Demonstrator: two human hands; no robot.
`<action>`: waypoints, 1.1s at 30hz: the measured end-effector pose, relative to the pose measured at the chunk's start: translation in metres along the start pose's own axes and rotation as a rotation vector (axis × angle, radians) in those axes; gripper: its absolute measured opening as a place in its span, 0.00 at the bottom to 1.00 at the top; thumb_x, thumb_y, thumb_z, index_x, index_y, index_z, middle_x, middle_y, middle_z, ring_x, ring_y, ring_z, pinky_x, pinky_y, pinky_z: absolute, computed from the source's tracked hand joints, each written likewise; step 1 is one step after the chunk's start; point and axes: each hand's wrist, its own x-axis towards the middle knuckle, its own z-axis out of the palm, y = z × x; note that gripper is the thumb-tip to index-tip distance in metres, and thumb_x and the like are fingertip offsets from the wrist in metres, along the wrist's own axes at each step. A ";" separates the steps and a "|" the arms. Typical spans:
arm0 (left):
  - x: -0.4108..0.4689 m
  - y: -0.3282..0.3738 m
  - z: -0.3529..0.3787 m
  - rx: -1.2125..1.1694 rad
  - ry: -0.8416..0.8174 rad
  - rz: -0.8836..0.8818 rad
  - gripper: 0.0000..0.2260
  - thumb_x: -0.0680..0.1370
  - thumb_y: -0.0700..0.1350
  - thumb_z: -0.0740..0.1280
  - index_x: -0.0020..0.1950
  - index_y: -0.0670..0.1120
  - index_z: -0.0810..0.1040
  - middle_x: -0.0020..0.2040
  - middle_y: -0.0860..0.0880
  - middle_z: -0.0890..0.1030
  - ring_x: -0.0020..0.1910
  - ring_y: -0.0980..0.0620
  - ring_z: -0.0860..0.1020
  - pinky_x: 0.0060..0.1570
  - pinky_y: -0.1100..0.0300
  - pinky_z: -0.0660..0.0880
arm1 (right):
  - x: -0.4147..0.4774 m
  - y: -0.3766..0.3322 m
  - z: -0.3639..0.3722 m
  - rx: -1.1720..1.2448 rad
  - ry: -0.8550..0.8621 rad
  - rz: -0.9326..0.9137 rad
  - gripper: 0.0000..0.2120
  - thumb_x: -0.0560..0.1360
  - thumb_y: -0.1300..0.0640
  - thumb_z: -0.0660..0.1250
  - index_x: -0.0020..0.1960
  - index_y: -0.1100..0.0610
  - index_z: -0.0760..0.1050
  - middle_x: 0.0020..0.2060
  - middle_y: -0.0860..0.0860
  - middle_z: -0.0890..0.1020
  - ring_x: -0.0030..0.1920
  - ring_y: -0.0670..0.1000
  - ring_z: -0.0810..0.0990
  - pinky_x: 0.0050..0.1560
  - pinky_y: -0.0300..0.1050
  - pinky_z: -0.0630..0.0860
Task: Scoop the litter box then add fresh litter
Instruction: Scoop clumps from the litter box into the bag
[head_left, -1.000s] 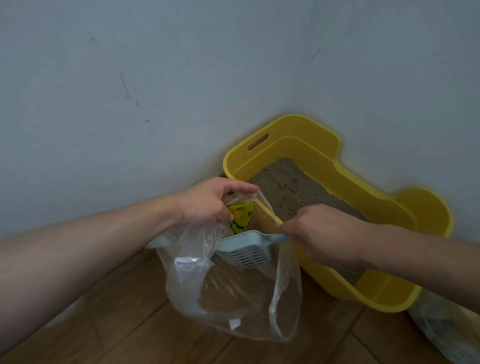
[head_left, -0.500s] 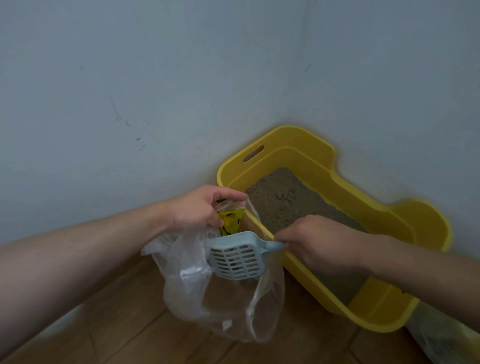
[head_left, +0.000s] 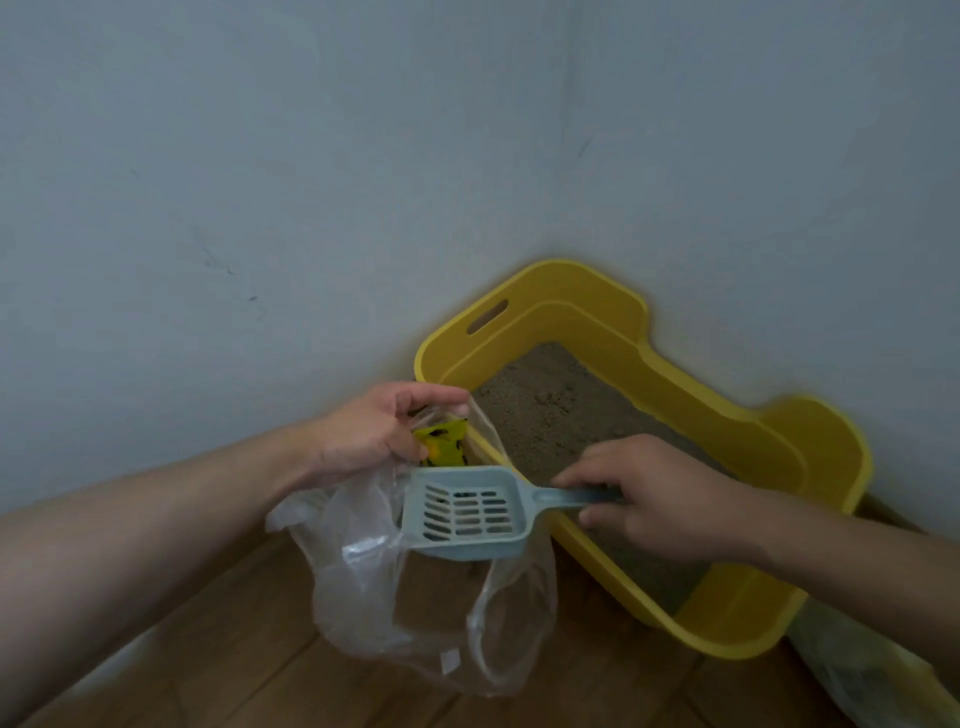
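Head camera is looking down into a corner where two pale walls are meeting, and a yellow litter box is sitting tucked into that corner on the wooden floor. Grey litter is lying inside it, lumpy on the surface. The left hand is gripping the top edge of a clear plastic bag, fingers curled shut around the gathered rim, and the bag is hanging down from that grip just beside the near left corner of the box, its bottom reaching down toward the floor. Something yellow with dark markings is showing right under the left hand's fingers, at the bag's rim; I cannot tell what it is. The right hand is pinching the handle of a pale blue slotted scoop, thumb below and fingers on top, closed on it. The scoop is lying roughly level with its slotted head over the mouth of the bag and its handle crossing the box's near rim. The two hands are apart, the scoop head lying between them. At the lower right edge, another pale bag is lying on the floor just beside the box, blurred.
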 end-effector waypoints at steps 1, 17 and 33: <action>0.003 -0.001 -0.003 -0.009 -0.003 -0.008 0.31 0.66 0.25 0.66 0.66 0.48 0.76 0.65 0.50 0.80 0.61 0.48 0.80 0.50 0.58 0.81 | -0.003 0.002 -0.002 0.001 0.023 0.015 0.17 0.77 0.51 0.69 0.65 0.43 0.76 0.48 0.38 0.77 0.48 0.40 0.75 0.48 0.37 0.70; 0.017 0.014 0.008 0.124 -0.094 0.020 0.32 0.65 0.30 0.68 0.65 0.54 0.78 0.65 0.58 0.79 0.62 0.38 0.78 0.48 0.51 0.79 | -0.018 0.029 0.000 -0.090 0.166 0.470 0.12 0.74 0.45 0.72 0.54 0.47 0.80 0.40 0.43 0.80 0.40 0.43 0.77 0.43 0.42 0.78; 0.049 0.014 0.028 0.112 -0.296 0.025 0.32 0.71 0.20 0.64 0.65 0.51 0.77 0.66 0.55 0.79 0.59 0.48 0.81 0.38 0.60 0.77 | -0.018 0.048 0.004 -0.370 -0.024 0.683 0.15 0.72 0.45 0.73 0.50 0.56 0.81 0.31 0.48 0.75 0.35 0.49 0.77 0.32 0.41 0.71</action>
